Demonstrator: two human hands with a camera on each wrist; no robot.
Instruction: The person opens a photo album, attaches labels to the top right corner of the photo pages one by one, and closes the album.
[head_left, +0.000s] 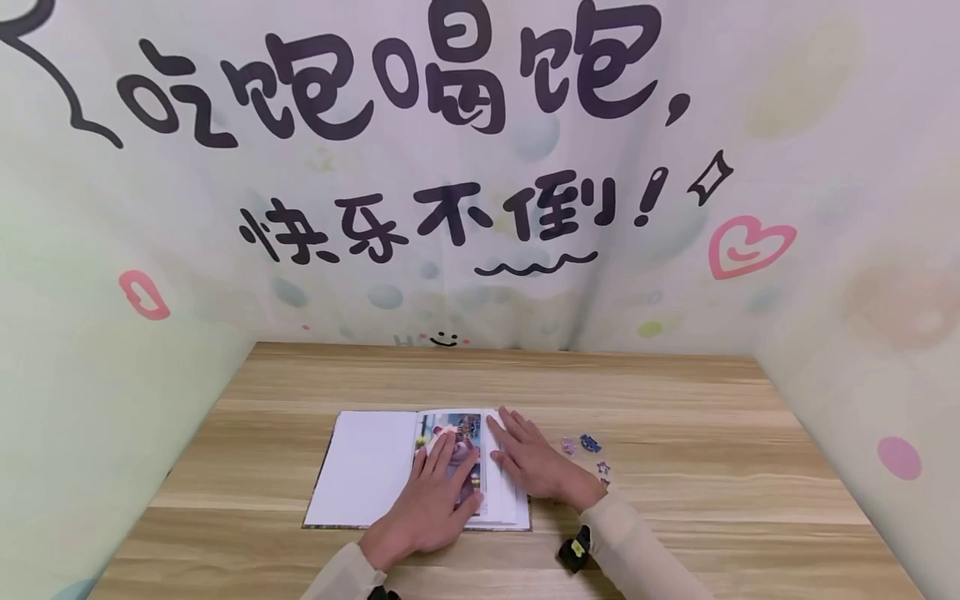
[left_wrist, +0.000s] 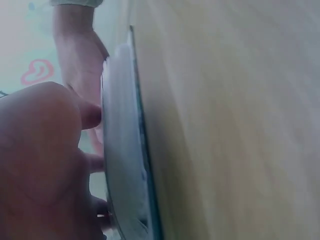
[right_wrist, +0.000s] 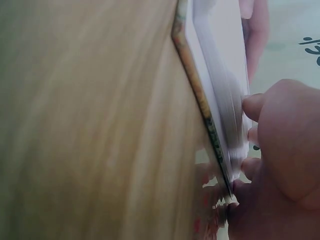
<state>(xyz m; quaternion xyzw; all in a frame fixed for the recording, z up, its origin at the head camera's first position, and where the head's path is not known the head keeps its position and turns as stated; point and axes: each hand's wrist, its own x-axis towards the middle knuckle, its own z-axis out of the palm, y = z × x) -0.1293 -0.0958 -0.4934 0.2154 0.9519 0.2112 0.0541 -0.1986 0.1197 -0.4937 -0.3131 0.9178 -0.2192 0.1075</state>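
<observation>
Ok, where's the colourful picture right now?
In the head view, the colourful picture lies on the right side of the open book, partly covered by the left hand, with the right hand just to its right.

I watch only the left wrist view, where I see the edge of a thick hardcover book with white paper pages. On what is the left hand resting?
Observer: On a colourful rectangular printed picture; the head view shows the left hand lying flat there.
Operator: Thank you. How does the opposite page look?
Observer: The left-hand page of the book is plain white.
Operator: Is something lying beyond the book, on its right side?
Observer: Yes, small bluish and purplish pieces lie on the light-brown wood-grain table; at least one is star-shaped.
</observation>
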